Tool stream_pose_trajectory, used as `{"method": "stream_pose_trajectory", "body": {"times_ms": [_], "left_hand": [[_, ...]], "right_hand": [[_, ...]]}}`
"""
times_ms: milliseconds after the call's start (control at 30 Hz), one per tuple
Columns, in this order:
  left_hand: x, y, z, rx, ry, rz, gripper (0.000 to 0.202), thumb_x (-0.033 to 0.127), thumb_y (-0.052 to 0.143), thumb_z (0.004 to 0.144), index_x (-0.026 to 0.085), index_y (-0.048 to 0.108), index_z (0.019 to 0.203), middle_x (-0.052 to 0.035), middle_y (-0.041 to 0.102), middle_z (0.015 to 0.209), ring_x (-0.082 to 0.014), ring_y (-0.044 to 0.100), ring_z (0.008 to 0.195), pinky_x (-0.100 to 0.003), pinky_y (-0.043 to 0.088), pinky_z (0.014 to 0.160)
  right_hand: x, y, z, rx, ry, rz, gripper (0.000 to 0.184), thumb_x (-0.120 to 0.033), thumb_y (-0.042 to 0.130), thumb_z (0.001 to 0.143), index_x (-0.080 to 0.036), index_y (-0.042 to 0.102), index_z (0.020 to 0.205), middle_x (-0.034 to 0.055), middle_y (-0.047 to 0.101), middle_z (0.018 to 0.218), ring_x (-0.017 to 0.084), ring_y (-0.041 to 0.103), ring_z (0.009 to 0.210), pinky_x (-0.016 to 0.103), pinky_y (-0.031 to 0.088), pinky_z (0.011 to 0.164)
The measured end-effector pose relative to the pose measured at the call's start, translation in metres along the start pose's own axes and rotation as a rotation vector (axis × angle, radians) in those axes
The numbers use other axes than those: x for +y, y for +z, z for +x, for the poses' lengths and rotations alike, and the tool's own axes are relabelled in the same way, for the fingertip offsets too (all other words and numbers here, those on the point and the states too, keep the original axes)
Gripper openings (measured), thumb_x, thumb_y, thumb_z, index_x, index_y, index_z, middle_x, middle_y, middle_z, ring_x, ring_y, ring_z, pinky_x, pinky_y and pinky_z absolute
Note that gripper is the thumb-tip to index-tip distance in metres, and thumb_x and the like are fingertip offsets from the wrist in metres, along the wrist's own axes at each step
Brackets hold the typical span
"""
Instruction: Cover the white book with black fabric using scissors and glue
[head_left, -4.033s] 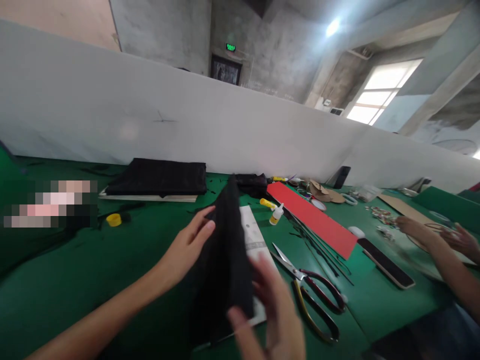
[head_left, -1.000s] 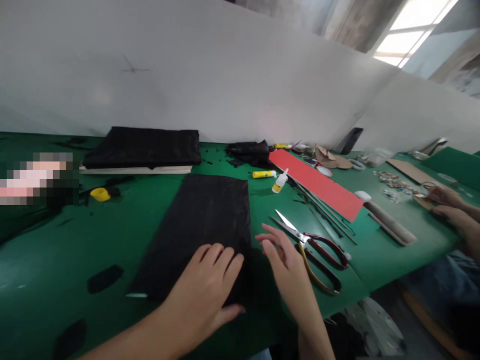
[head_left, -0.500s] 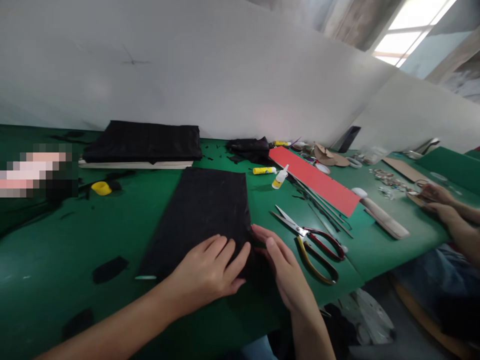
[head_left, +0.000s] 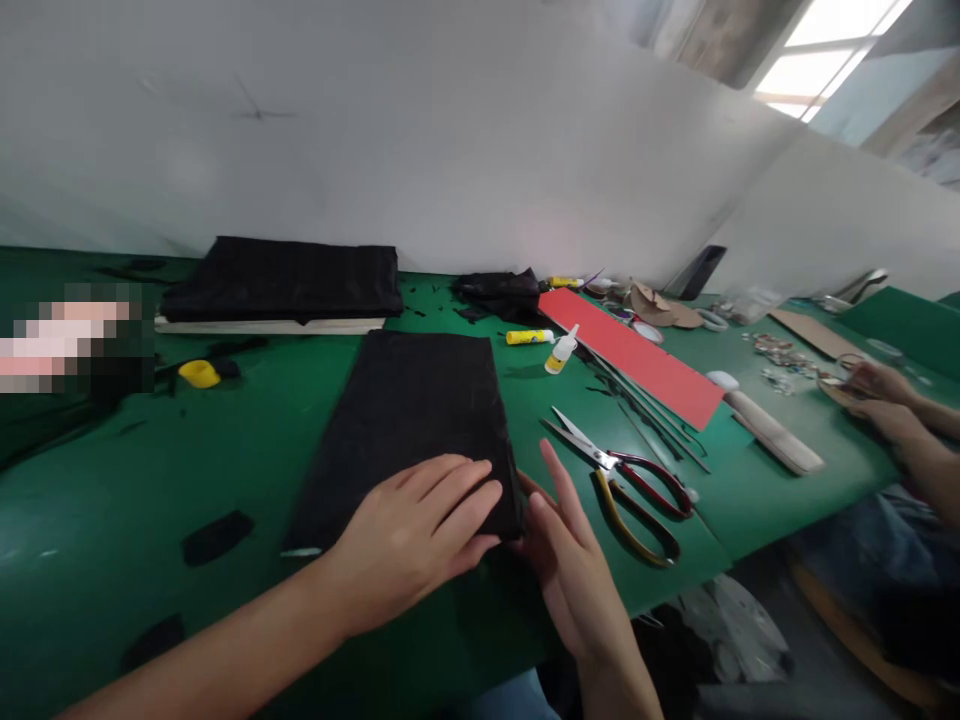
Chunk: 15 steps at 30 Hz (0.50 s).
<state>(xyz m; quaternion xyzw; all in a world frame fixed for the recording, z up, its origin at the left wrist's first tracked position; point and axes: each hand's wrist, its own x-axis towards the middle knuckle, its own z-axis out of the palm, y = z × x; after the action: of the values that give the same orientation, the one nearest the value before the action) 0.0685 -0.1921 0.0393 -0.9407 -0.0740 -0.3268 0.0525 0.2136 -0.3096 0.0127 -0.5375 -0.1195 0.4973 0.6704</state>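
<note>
A flat black cloth-covered panel (head_left: 420, 400) lies on the green table in front of me, with a thin white strip at its near left corner. My left hand (head_left: 420, 520) rests over its near right part, fingers stretched out and pressing down on the cloth. Beside the panel's right edge is my right hand (head_left: 570, 550), its index finger raised and apart from the thumb. The thumb is close to the near right corner; the other fingers are partly hidden behind it. Scissors (head_left: 607, 460) with one red and one yellow handle lie open to the right.
Behind stands a folded black cloth stack (head_left: 292, 280) on a pale board. A glue bottle (head_left: 562, 350), a yellow glue tube (head_left: 529, 337), a red board (head_left: 637, 360), thin strips and black scraps (head_left: 217, 538) lie around. A co-worker's hands (head_left: 885, 395) handle something at far right.
My right hand has shifted toward me along the panel's right edge, and its index finger has lifted. My left hand has flattened over the cloth. That edge now looks straighter.
</note>
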Motion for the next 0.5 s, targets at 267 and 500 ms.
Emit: {"method": "stream_pose_trajectory", "body": {"times_ms": [267, 500], "left_hand": [[-0.013, -0.016, 0.003, 0.156, 0.304, 0.137, 0.031, 0.024, 0.069, 0.079, 0.025, 0.065, 0.11, -0.0022, 0.065, 0.114, -0.0257, 0.059, 0.117, -0.045, 0.055, 0.099], [-0.034, -0.052, -0.001, 0.119, -0.03, 0.353, 0.034, 0.037, 0.061, 0.082, 0.017, 0.061, 0.109, -0.0155, 0.048, 0.138, -0.0372, 0.047, 0.13, -0.044, 0.056, 0.092]], "right_hand": [[0.015, -0.002, 0.004, -0.108, -0.23, -0.326, 0.053, -0.04, 0.063, 0.085, -0.032, 0.049, 0.135, 0.0036, 0.067, 0.11, 0.019, 0.065, 0.093, 0.031, 0.053, 0.08], [0.016, 0.007, 0.007, -0.041, -0.311, -0.601, 0.043, -0.026, 0.058, 0.083, -0.025, 0.057, 0.126, 0.0071, 0.067, 0.112, 0.023, 0.066, 0.088, 0.034, 0.056, 0.07]]}}
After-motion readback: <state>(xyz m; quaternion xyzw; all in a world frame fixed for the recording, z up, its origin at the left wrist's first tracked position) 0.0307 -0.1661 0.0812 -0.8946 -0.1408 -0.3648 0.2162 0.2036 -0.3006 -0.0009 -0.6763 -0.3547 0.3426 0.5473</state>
